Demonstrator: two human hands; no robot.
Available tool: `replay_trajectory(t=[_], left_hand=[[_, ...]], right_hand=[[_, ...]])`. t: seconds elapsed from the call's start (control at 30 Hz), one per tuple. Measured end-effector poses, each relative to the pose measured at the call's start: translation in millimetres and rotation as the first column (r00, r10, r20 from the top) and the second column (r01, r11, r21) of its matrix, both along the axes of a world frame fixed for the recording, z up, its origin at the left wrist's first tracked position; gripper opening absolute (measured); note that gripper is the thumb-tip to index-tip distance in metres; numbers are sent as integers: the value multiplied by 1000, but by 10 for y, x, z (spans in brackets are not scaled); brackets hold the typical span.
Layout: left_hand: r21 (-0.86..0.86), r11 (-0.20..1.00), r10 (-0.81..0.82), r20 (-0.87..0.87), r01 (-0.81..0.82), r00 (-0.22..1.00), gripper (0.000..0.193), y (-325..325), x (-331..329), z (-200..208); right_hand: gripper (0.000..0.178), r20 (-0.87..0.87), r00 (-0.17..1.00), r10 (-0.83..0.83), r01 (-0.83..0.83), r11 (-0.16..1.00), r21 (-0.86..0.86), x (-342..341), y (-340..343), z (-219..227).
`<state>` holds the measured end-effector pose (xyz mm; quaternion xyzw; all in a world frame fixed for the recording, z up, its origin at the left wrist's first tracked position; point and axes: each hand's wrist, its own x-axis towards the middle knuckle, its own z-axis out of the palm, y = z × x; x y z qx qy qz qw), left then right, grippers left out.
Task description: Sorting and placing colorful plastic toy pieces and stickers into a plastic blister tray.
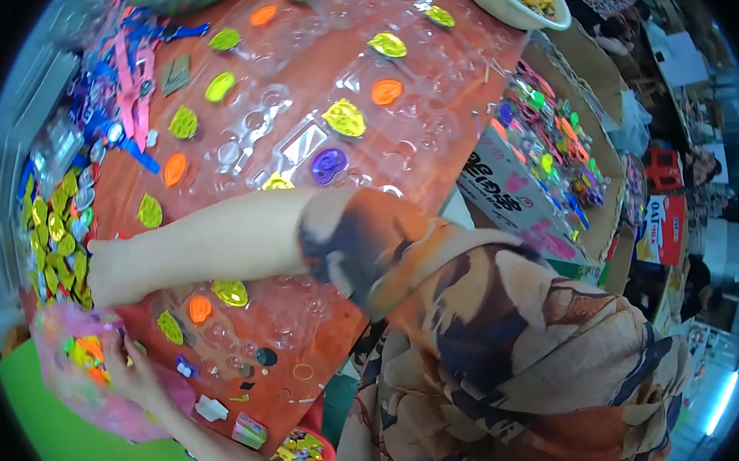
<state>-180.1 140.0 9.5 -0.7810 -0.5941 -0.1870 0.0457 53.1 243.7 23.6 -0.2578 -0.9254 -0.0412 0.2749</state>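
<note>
My left hand [133, 374] is at a pink translucent plastic bag [155, 417] on the lower left, with its fingers curled at the bag's mouth. Small orange and green pieces [91, 353] show inside. My right arm stretches across the table, and my right hand [108, 273] is beside a heap of shiny yellow-green foil-like pieces [55, 240]; its fingers are hidden. Clear plastic blister sheets [295, 141] cover the red table [301, 355]. Yellow pieces [344, 117], orange pieces [386, 91] and a purple piece [328, 166] lie in some of their hollows.
Pink and blue toy watch straps [132, 76] are heaped at the far left. A white basin [516, 2] stands at the top right. Beside the table is a cardboard box [521, 194] of colourful trinkets. A red container [316, 448] of yellow pieces sits below. Other people are beyond.
</note>
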Motion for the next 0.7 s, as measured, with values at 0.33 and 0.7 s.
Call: replay_trajectory(t=[0.33, 0.7], left_hand=[[227, 972, 87, -89, -65, 992, 15, -592, 1245, 696], [-79, 800, -541, 332, 594, 773, 11, -318, 4680, 808]], right_hand=[[17, 13, 784, -621, 588, 735, -337, 3944, -1543, 564], [18, 463, 290, -837, 853, 446, 273, 6105, -1527, 120]])
